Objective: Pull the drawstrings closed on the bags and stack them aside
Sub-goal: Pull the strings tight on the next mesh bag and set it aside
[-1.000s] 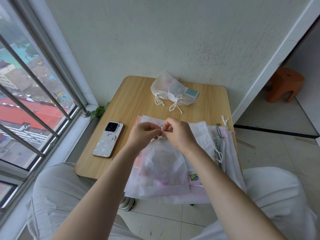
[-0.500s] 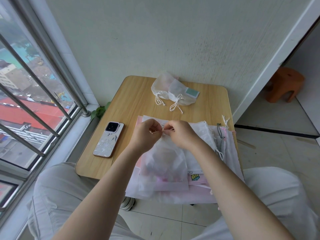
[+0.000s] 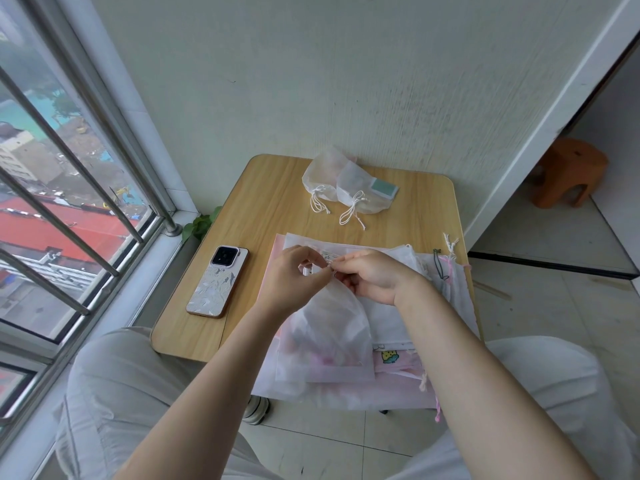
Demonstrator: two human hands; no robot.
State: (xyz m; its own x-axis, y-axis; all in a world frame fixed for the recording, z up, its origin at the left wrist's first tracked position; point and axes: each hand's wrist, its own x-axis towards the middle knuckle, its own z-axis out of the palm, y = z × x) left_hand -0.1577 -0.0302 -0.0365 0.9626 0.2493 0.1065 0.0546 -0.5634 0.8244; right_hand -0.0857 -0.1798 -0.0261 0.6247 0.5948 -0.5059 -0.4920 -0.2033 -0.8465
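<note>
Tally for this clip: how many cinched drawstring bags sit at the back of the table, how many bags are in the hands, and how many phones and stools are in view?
Cinched mesh bags at the table's back: 2
Mesh bag gripped at its mouth by left hand and right hand: 1
Phone: 1
Orange stool: 1
Total: 5
The flat pile under the held bag is too overlapped to count.

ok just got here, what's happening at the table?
A person sits at a small wooden table cinching a sheer bag. The left hand and right hand both pinch at the bag's gathered top, working the drawstring. That bag lies on a pile of flat bags not yet done. Two closed bags sit at the far edge. A phone lies to the left.
</note>
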